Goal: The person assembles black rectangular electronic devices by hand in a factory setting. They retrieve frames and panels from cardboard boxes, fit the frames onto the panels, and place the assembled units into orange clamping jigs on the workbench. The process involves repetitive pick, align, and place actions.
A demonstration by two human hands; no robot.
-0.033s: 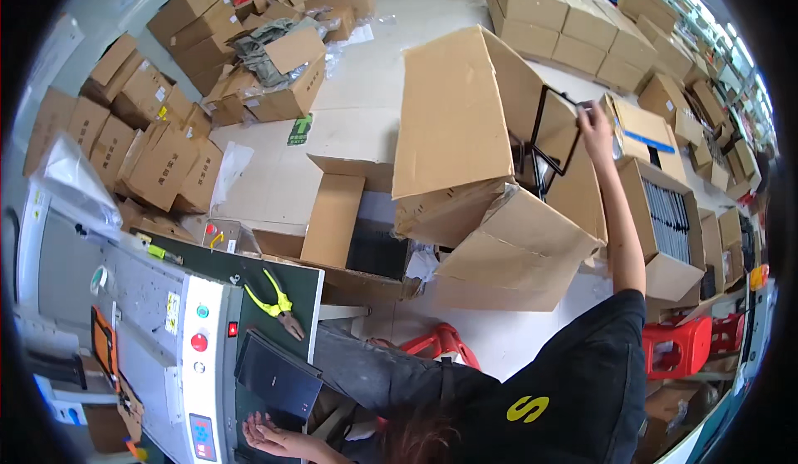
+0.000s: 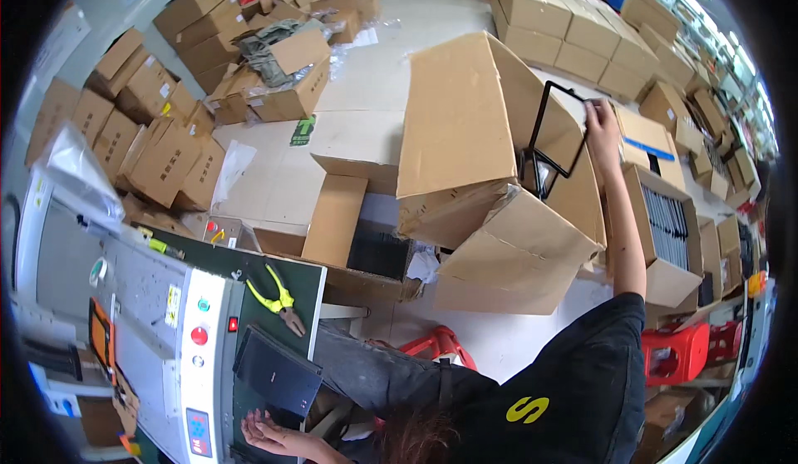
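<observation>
My right hand (image 2: 605, 131) is closed on the upper corner of a thin black rectangular frame (image 2: 540, 123). The frame stands tilted, its lower part inside a large open cardboard box (image 2: 455, 123). Other dark pieces show deeper in that box but are partly hidden. At the lower left, my left hand (image 2: 270, 435) rests over the dark green worktop (image 2: 303, 298), palm up, fingers loosely apart and holding nothing. Just beyond it lies a flat black panel (image 2: 278, 372). Pliers with yellow-green handles (image 2: 283, 302) lie farther along the worktop.
A white machine with buttons (image 2: 199, 335) borders the worktop on the left. Beyond the worktop sits an open carton (image 2: 334, 214) with dark contents. To the right stand a carton of upright flat pieces (image 2: 665, 223) and a red stool (image 2: 677, 352). Stacked cartons (image 2: 573, 27) stand farther off.
My right hand has lifted the black frame slightly relative to the large box. The whole view has shifted a little. My left hand stays by the black panel.
</observation>
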